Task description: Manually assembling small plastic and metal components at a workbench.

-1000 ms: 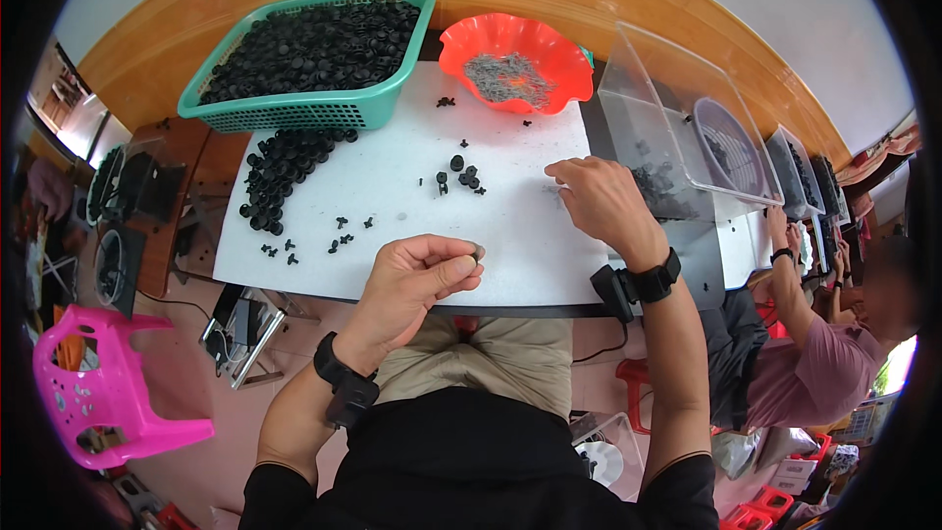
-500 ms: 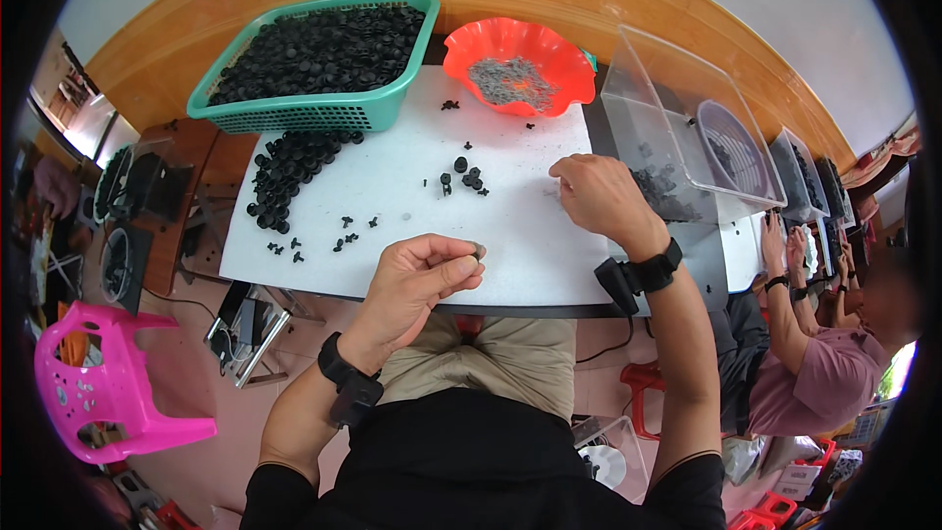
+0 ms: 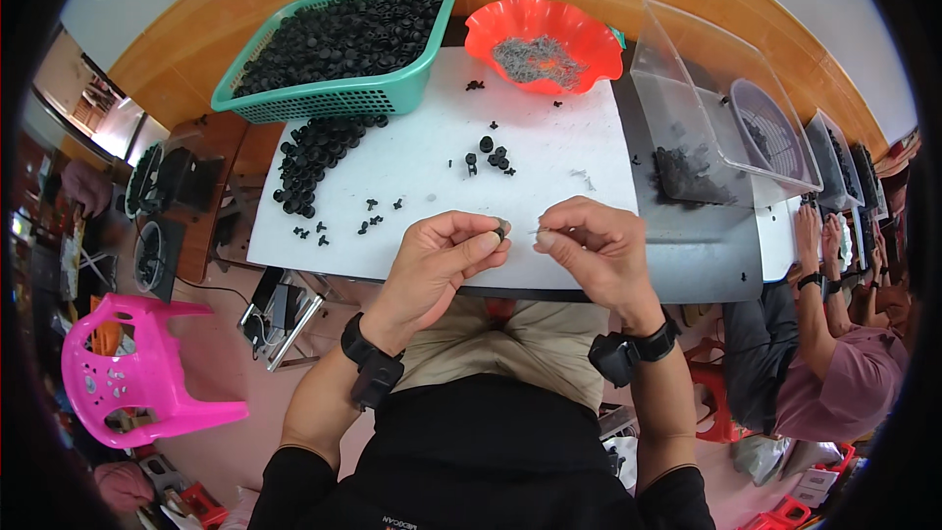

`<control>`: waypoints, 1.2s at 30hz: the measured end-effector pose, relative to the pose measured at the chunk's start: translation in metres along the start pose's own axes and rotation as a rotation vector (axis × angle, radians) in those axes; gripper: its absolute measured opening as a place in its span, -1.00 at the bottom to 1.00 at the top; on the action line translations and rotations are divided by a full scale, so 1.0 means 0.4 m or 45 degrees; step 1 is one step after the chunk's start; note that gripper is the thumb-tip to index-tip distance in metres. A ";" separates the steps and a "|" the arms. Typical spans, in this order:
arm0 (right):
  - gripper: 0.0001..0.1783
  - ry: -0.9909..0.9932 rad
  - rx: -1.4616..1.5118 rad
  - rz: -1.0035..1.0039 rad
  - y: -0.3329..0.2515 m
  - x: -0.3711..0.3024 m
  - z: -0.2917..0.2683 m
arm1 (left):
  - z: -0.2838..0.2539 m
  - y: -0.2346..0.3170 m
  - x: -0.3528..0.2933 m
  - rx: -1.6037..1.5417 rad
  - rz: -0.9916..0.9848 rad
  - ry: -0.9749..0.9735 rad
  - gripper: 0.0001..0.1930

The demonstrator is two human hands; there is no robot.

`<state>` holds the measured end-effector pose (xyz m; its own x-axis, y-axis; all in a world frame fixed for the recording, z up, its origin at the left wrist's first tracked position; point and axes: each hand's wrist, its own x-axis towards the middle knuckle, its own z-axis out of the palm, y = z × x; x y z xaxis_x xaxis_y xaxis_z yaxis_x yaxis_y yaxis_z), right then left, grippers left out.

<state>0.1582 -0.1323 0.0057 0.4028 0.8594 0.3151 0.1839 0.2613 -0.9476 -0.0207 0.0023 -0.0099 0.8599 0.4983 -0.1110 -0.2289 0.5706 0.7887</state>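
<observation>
Above the front edge of the white tabletop point(image 3: 432, 172), my left hand point(image 3: 442, 260) pinches a small round black part point(image 3: 502, 229) between thumb and forefinger. My right hand point(image 3: 601, 253) faces it a short way apart, fingertips closed on a thin, pin-like metal piece point(image 3: 536, 232). Just beyond the right hand lie a few more thin grey pieces point(image 3: 584, 178). A little cluster of black knob-like parts point(image 3: 498, 158) sits mid-table. Left of it, small black pronged pieces point(image 3: 371, 204) are scattered, and a heap of round black caps point(image 3: 316, 159) spreads farther back.
A green basket point(image 3: 402, 88) full of black caps stands at the back left. Beside it, a red wavy-edged bowl point(image 3: 486, 29) holds thin grey pieces. At right is a clear plastic bin point(image 3: 677, 69). A pink chair point(image 3: 137, 373) stands at lower left; a co-worker point(image 3: 834, 373) sits at right.
My right hand has come back from the loose grey pieces toward my left hand, now with a thin piece in its fingertips. The left hand keeps its pinch. The whole view has shifted slightly.
</observation>
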 end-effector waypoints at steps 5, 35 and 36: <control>-0.86 -0.075 -0.015 0.004 0.009 -0.001 0.029 | -0.009 -0.006 -0.003 0.006 0.008 -0.030 -0.81; -0.80 -0.151 -0.463 -0.336 -0.018 -0.001 0.044 | 0.001 -0.013 -0.010 0.100 0.016 0.020 -0.87; -0.77 -0.151 -0.428 -0.310 -0.014 -0.004 0.045 | 0.003 -0.013 -0.009 0.094 0.009 0.035 -0.87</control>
<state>0.1406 -0.1272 0.0097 0.2093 0.8399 0.5008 0.5508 0.3219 -0.7700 -0.0220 -0.0032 -0.0127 0.8452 0.5204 -0.1213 -0.1996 0.5181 0.8317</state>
